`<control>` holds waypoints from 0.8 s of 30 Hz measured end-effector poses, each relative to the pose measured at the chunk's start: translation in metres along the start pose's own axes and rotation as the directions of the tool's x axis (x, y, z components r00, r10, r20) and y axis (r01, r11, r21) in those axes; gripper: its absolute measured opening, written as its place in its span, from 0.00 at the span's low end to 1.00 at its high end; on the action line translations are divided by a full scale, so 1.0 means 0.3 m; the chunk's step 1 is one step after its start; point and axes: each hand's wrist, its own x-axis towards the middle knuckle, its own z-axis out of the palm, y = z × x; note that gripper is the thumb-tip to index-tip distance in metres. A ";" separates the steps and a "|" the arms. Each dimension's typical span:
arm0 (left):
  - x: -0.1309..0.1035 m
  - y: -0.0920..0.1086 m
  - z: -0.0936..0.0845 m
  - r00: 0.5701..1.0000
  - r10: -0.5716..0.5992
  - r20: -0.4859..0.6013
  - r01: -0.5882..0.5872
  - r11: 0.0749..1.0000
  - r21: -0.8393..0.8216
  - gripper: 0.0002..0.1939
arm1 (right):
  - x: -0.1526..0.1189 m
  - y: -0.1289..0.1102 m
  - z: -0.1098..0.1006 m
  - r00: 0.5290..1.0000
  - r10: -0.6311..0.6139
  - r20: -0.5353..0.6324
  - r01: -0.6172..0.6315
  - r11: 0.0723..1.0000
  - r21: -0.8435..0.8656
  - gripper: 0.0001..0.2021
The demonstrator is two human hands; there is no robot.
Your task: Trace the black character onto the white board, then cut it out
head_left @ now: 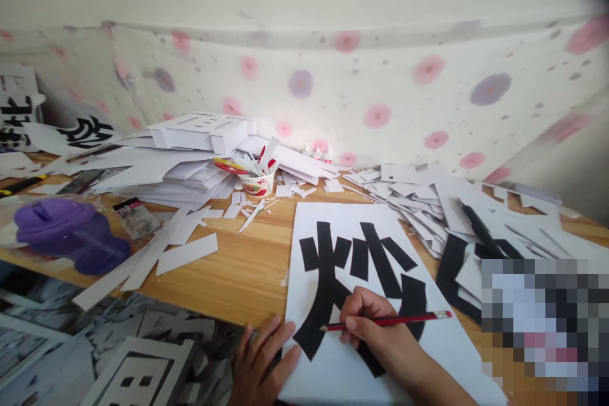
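A white sheet of board (304, 216) lies on the wooden table in front of me, with a large black character (326, 279) made of several strokes on it. My right hand (378, 333) pinches a red pencil (413, 318) between thumb and fingers. The pencil's sharp end points left, at the lower-left stroke; I cannot tell whether it touches. Under that hand, part of the lower-right strokes is hidden. At the sheet's lower-left edge, my left hand (266, 361) rests with its fingers spread, holding nothing.
White boards (176, 181) are stacked at back left, near a paper cup (257, 184) full of tools. A purple bottle (71, 235) lies at left. Cut scraps (419, 203) and a black pen-like tool (478, 225) lie at right. Below the table's front edge are cut-out letters (143, 368).
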 end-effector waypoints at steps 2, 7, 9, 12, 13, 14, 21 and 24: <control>-0.004 -0.002 0.010 1.000 -0.007 -0.005 0.007 1.000 -0.007 0.23 | 0.000 -0.007 0.001 1.000 0.018 0.001 -0.018 1.000 -0.004 0.15; 0.008 0.013 0.014 0.999 -0.052 -0.011 0.052 0.998 -0.041 0.26 | -0.007 -0.084 0.032 0.998 0.002 0.068 0.009 0.988 -0.153 0.12; 0.023 0.021 0.004 0.998 -0.054 0.018 0.055 0.997 -0.062 0.27 | 0.002 -0.114 0.063 0.997 -0.002 0.080 0.019 0.976 -0.219 0.10; 0.045 0.027 -0.008 0.999 -0.034 0.032 0.037 0.996 -0.078 0.26 | 0.036 -0.117 0.119 0.997 0.026 0.077 -0.008 0.973 -0.229 0.10; 0.050 0.027 -0.010 0.999 -0.037 0.033 0.040 0.996 -0.086 0.25 | 0.047 -0.106 0.136 0.998 0.016 0.062 -0.003 0.977 -0.211 0.10; 0.054 0.028 -0.013 0.999 -0.039 0.033 0.041 0.995 -0.093 0.25 | 0.056 -0.093 0.149 0.999 0.008 0.050 0.002 0.980 -0.201 0.11; 0.061 0.041 -0.013 0.998 -0.053 0.020 0.055 0.990 -0.129 0.26 | 0.053 -0.022 0.157 0.992 -0.119 -0.032 0.098 0.919 -0.381 0.12; 0.061 0.044 -0.008 0.996 -0.084 -0.008 0.081 0.979 -0.188 0.27 | 0.049 -0.024 0.152 0.988 -0.150 -0.023 0.126 0.895 -0.428 0.13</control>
